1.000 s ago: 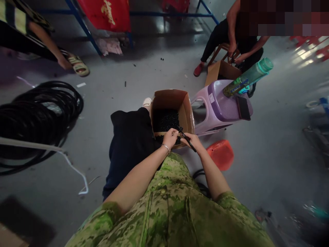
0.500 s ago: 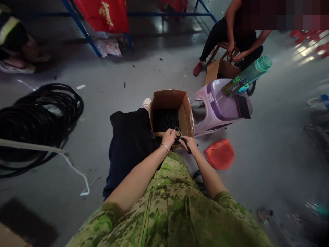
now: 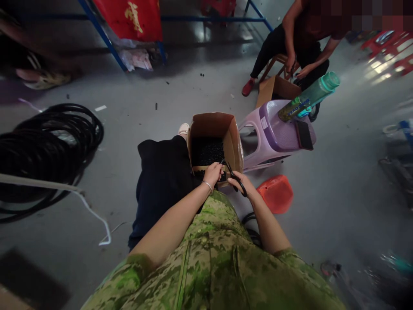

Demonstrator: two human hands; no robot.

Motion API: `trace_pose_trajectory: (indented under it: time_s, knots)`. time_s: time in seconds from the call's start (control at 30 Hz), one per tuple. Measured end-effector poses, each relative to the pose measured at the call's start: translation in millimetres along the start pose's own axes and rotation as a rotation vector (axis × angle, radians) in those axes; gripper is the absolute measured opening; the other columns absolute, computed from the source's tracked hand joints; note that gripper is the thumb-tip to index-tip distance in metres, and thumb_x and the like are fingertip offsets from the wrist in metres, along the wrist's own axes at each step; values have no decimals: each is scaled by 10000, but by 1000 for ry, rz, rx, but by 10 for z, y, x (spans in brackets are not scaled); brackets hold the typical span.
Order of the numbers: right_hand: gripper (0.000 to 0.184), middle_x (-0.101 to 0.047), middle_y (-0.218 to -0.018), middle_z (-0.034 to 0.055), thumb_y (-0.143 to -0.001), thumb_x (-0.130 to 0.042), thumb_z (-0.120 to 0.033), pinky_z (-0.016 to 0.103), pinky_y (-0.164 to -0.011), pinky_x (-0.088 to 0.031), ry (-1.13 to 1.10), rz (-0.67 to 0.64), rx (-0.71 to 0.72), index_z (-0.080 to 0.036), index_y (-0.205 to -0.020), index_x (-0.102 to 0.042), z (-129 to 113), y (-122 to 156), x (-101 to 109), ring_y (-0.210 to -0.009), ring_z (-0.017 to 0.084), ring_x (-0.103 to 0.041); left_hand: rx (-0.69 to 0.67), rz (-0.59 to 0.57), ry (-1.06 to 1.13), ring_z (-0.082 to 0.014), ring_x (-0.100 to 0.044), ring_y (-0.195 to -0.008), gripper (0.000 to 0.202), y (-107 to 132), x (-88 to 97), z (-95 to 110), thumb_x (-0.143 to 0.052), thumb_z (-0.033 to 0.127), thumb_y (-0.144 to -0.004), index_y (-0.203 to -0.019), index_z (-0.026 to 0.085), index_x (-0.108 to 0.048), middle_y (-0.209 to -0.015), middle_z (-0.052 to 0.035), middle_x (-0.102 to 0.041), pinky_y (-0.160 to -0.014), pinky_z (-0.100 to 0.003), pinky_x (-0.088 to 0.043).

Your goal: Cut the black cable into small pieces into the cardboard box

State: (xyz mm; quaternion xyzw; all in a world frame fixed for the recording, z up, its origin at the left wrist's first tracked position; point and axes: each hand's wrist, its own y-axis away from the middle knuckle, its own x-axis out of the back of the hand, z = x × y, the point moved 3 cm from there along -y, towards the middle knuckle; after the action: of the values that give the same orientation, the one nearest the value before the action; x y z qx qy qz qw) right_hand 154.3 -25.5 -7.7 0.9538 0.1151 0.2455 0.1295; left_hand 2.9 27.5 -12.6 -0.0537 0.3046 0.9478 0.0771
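My right hand (image 3: 244,182) holds a pair of scissors (image 3: 234,175) with black handles, their blades pointing toward my left fingertips. Closed in a pinch, my left hand (image 3: 213,173) is over the near edge of a cardboard box (image 3: 232,142); what it pinches is too small to make out. Many small black pieces (image 3: 209,151) lie inside the box, which stands between my legs.
Right of the box stands a purple stool (image 3: 274,129) bearing a green bottle (image 3: 309,98) and a phone (image 3: 304,135). An orange-red container (image 3: 276,193) lies on the floor. Coiled black tubing (image 3: 54,146) lies left. A co-worker (image 3: 292,47) sits beyond the stool.
My right hand and the scissors have shifted slightly right, and the handles look wider apart. My left hand has barely moved. At the upper left, another person's feet have moved.
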Motion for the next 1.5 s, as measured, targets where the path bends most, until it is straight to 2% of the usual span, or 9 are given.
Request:
trace_pose_trajectory:
  time_s: [0.2,0.47,0.63,0.97,1.17,1.33,1.5]
  knots:
    - [441,-647,-839,19,-810,-615,-506,260,-694,-453,119,-44,52,-166,-1087,-659,-115,-53,62,-730,154,-557,-14,-52,-16,-59,-382,-391,170,20,-21,7,-436,261,-829,-730,173,-543,-564,44,-498,-405,-203,-286]
    - [452,-658,-910,40,-815,-601,-517,278,-762,-468,46,-110,106,-158,-1088,-644,-158,-173,86,-822,179,-585,-103,-40,-245,-89,-440,-475,218,-10,-11,-34,-423,286,-816,-704,184,-581,-555,37,-522,-493,-206,-339]
    - [461,-638,-882,35,-834,-587,-525,260,-733,-463,27,-160,114,-156,-1106,-638,-195,-134,123,-792,165,-569,-138,-27,-279,-102,-469,-519,220,-11,-11,-35,-443,304,-811,-702,186,-593,-556,31,-530,-517,-207,-354]
    - [473,-643,-914,35,-836,-589,-529,271,-756,-465,34,-153,110,-169,-1138,-639,-193,-101,104,-818,176,-569,-118,-48,-348,-116,-454,-524,229,-20,-12,-52,-426,291,-816,-666,196,-569,-545,25,-519,-527,-223,-322]
    - [494,-649,-920,41,-823,-590,-537,271,-759,-463,26,-133,110,-159,-1137,-642,-171,-106,88,-818,177,-573,-157,-47,-438,-128,-490,-574,224,-17,-11,-25,-431,250,-813,-657,191,-580,-562,19,-540,-555,-233,-325]
    - [465,-671,-902,30,-850,-560,-537,262,-743,-462,70,-82,95,-165,-1105,-677,-175,-96,53,-812,177,-584,-188,-52,-489,-133,-489,-579,240,-34,6,-14,-426,228,-801,-627,187,-585,-543,18,-524,-565,-237,-327]
    - [400,-676,-793,19,-848,-579,-499,242,-662,-442,179,14,67,-168,-1023,-718,-86,-45,2,-713,169,-595,-144,-31,-444,-127,-471,-533,242,-68,35,-52,-426,233,-787,-628,183,-601,-525,16,-520,-519,-233,-312]
